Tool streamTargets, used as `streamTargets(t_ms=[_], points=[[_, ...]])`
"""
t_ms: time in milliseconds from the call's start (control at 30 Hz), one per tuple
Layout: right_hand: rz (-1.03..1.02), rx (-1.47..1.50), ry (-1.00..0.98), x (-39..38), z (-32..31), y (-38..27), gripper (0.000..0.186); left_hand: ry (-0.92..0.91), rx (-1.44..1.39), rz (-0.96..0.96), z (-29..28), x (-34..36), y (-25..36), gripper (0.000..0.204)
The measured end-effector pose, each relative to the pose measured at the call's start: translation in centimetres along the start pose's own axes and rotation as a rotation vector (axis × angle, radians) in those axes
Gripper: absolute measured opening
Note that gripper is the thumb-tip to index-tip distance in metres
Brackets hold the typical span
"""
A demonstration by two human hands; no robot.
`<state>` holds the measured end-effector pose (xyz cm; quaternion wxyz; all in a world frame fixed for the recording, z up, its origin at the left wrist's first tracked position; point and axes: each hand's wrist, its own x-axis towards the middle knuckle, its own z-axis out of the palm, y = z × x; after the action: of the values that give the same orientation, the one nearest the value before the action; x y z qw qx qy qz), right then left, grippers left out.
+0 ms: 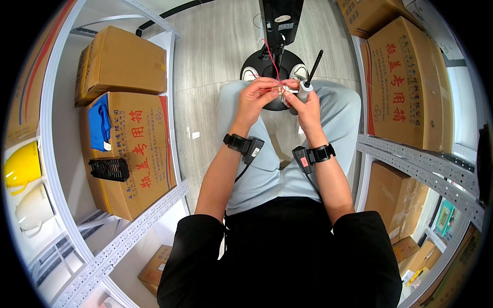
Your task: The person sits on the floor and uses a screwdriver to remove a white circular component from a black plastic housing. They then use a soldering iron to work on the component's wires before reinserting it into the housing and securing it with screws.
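Observation:
Both hands meet over my lap around thin red wires and a small pale part that is partly hidden by the fingers. My left hand pinches a red wire beside that part. In my right hand is what looks like a screwdriver, with a pale grey handle and a black shaft pointing up and away. The right thumb and fingertips also touch the small part. One red wire runs up from the hands toward a black upright device on a stand.
A round black base stands between my shoes on the grey floor. Metal shelves flank me, bearing cardboard boxes. A blue cloth and a black plastic piece lie on the left. Yellow and white helmets sit farther left.

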<state>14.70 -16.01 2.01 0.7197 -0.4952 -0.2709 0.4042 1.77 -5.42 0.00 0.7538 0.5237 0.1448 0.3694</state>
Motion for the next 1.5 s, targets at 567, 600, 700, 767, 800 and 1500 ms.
streamTargets(t_ms=[567,600,700,767,800,1500], points=[[-0.026,0.051,-0.033,-0.5,0.9,-0.8,0.025,-0.077,-0.131,0.012,-0.5,0.0,-0.1,0.025],[-0.032,0.049,-0.036,-0.5,0.9,-0.8,0.025,-0.078,-0.139,0.001,-0.5,0.0,-0.1,0.025],[-0.029,0.026,-0.048,-0.6,1.0,-1.3,0.025,-0.102,-0.168,0.005,-0.5,0.1,0.0,0.028],[-0.047,-0.029,-0.040,-0.6,0.9,-1.3,0.024,-0.096,-0.172,-0.029,-0.4,0.0,0.2,0.030],[-0.071,-0.075,-0.026,-0.5,0.9,-1.2,0.024,-0.094,-0.175,-0.046,-0.4,0.0,0.2,0.031],[-0.025,-0.023,0.005,-0.6,1.0,-1.5,0.036,-0.038,-0.139,0.042,0.0,0.1,0.4,0.021]])
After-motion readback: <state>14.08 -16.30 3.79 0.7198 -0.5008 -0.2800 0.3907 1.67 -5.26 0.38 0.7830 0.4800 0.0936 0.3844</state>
